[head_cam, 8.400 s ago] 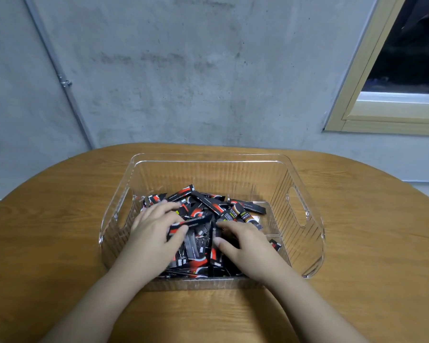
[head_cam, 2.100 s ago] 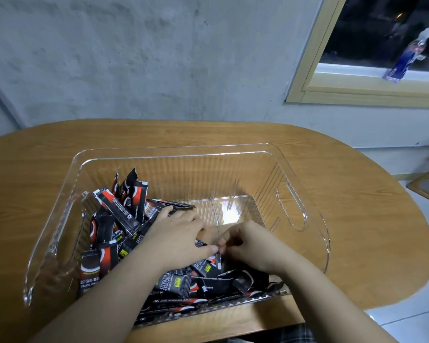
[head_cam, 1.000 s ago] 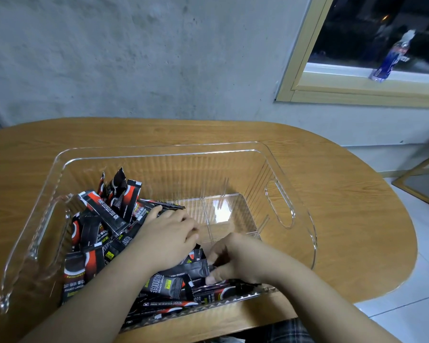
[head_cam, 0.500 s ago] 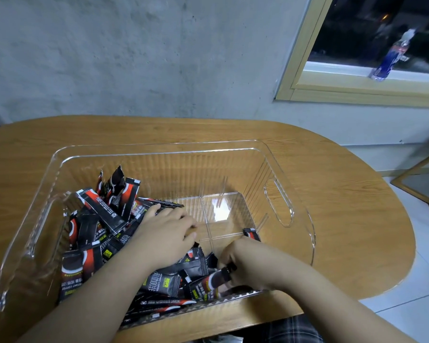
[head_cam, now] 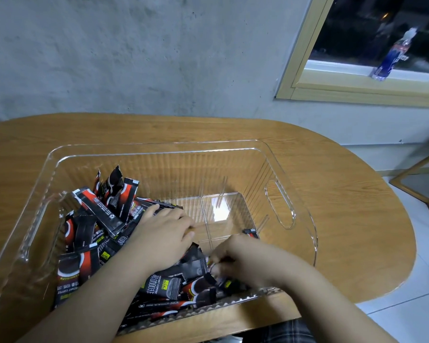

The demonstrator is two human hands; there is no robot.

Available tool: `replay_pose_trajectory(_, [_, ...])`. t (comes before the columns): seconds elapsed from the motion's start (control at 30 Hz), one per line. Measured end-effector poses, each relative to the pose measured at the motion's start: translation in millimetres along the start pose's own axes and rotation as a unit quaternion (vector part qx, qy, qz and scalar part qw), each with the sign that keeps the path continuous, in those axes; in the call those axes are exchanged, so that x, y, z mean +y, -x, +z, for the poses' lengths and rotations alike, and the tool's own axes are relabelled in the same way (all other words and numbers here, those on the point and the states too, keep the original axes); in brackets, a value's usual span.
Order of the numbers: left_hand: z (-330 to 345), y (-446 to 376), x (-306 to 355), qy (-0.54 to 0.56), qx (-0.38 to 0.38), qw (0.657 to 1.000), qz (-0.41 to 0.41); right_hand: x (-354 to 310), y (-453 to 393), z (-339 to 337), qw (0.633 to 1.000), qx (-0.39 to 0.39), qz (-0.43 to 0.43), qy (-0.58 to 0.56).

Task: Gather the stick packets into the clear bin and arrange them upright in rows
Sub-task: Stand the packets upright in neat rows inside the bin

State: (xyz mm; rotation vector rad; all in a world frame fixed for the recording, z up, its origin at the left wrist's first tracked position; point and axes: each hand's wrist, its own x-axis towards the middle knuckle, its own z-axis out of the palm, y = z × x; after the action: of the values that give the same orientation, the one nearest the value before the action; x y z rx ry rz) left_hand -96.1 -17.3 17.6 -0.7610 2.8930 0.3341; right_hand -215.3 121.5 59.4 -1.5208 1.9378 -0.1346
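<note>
Left hand flat, packets now heaped left; right hand pinches one (bin floor newly bared for rows).

Oval wooden table, 1 clear bin resting directly on it

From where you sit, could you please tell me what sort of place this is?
Probably a room in a home: a rounded wooden table against a bare concrete wall, a window dark outside, tiled floor.
</note>
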Motion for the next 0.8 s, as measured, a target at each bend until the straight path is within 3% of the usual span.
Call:
replay_pose_trajectory(0.2, [0,0,2,-0.016,0.018,1.0,-0.014,0,-20,-34,0.975,0.144,0.126,0.109])
replay_pose_trajectory(0.33, [-1,1,2,-0.018,0.013,1.0,-0.014,1,-45,-28,0.952,0.235,0.128,0.147])
replay_pose_trajectory(0.47, [0,0,2,-0.007,0.03,0.999,-0.018,15,-55,-4,0.971,0.158,0.102,0.147])
replay_pose_trajectory(0.6, [3,1,0,0.01,0.029,0.999,-0.012,22,-53,3,0.978,0.067,0.146,0.134])
replay_pose_trajectory(0.73, [2,1,0,0.0,0.036,0.999,-0.002,14,-58,-2,0.967,0.186,0.098,0.147])
replay_pose_trajectory(0.8, [2,1,1,-0.004,0.039,0.999,-0.003,11,-64,-4,0.971,0.182,0.079,0.135])
